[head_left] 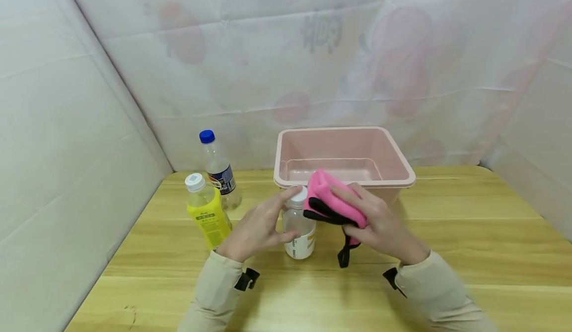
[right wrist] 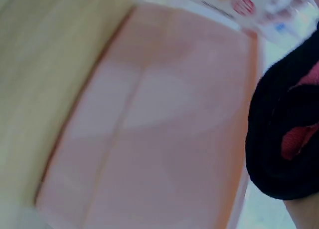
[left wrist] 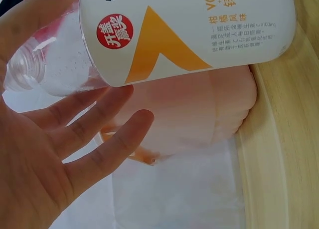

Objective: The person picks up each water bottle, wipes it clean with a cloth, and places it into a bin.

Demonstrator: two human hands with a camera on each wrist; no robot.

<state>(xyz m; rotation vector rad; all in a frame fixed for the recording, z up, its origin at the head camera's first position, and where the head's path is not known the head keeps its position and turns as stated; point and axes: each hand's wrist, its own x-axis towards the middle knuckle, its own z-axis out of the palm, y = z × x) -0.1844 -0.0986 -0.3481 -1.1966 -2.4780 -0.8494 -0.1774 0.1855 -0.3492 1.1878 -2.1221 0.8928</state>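
A clear bottle with a white cap and white label [head_left: 299,246] stands on the table. My left hand [head_left: 258,227] reaches around its left side, forefinger near the cap and thumb by the label. In the left wrist view, the bottle's label [left wrist: 174,34] shows an orange stripe, and the left fingers [left wrist: 107,151] stretch out loosely beside it. My right hand [head_left: 380,220] grips a folded pink cloth with black trim [head_left: 334,197], held up just right of the cap. A black loop [head_left: 344,256] dangles below it. In the right wrist view, the cloth's black edge [right wrist: 264,134] appears at the right.
Behind the hands sits a pink plastic basin [head_left: 344,182]. To the left stand a bottle with yellow liquid and a white cap [head_left: 210,220] and a clear cola bottle with a blue cap [head_left: 223,179]. A pale printed curtain [head_left: 250,74] hangs behind the wooden table [head_left: 469,242].
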